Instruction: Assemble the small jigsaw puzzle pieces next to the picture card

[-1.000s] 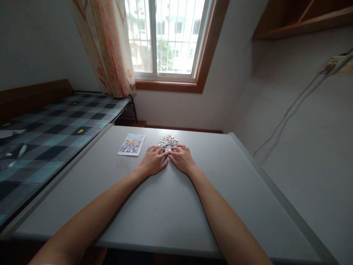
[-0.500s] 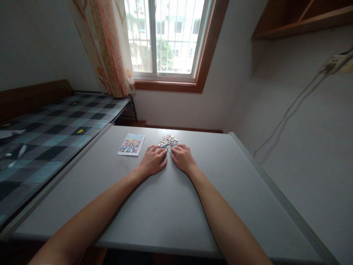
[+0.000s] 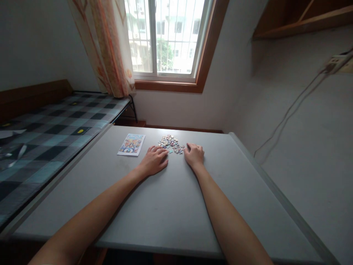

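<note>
A loose heap of small jigsaw puzzle pieces (image 3: 171, 141) lies on the pale table (image 3: 165, 206), several of them spread toward the front and right. At the heap's left front edge rests my left hand (image 3: 154, 160), palm down, fingers stretched out and thumb apart, the fingertips by the nearest pieces. My right hand (image 3: 194, 154) is on the tabletop just right of the heap, its fingers curled in; whatever they may hold is hidden. Left of the heap lies a printed picture card (image 3: 131, 144) with a colourful design, flat and untouched.
A bed with a checked cover (image 3: 91, 114) runs along the table's left side. Behind the table are a window (image 3: 168, 40) and a patterned curtain (image 3: 110, 55). A cable (image 3: 289, 106) hangs down the right wall from a socket, beneath a wooden shelf (image 3: 303, 31).
My right hand has moved right, away from the heap's front, and its fingers have curled in. More pieces show at the heap's right front. My left hand has hardly moved.
</note>
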The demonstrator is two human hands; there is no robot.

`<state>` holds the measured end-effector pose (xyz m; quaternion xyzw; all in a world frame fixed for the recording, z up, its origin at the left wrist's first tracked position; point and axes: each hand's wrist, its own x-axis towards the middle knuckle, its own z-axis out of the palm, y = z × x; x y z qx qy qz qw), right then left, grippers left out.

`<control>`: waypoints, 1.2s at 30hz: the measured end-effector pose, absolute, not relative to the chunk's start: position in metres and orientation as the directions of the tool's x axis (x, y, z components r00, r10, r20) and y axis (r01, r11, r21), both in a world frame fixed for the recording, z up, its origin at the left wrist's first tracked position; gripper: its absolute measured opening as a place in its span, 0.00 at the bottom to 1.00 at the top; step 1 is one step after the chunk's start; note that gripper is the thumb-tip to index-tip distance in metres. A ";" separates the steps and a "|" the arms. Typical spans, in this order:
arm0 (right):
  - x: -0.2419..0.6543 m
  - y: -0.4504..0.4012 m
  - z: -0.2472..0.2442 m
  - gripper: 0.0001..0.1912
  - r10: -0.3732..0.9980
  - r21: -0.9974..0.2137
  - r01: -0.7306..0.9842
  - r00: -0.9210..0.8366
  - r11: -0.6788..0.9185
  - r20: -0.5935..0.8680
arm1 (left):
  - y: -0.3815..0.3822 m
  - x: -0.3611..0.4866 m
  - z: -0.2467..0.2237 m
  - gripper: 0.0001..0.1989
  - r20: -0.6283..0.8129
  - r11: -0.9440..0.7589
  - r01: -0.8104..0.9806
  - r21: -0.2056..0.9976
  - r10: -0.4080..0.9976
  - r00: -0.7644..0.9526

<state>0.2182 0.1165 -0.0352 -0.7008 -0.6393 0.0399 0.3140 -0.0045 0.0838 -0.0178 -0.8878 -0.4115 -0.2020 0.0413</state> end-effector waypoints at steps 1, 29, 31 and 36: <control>0.217 0.116 -0.035 0.19 0.924 -0.479 0.878 0.179 0.006 0.339 | 0.084 -0.005 -0.018 0.18 0.397 -0.657 0.748 0.092 0.713 0.578; 0.170 0.114 -0.023 0.22 0.827 -0.172 0.844 -0.421 0.507 0.371 | 0.100 -0.003 -0.031 0.24 0.301 -0.505 0.845 0.174 0.845 0.443; 0.170 0.117 -0.024 0.23 0.827 -0.176 0.839 -0.434 0.516 0.356 | 0.099 -0.003 -0.030 0.23 0.306 -0.508 0.842 0.181 0.843 0.443; 0.172 0.116 -0.025 0.22 0.820 -0.190 0.829 -0.437 0.527 0.370 | 0.097 -0.003 -0.029 0.25 0.341 -0.531 0.827 0.186 0.824 0.452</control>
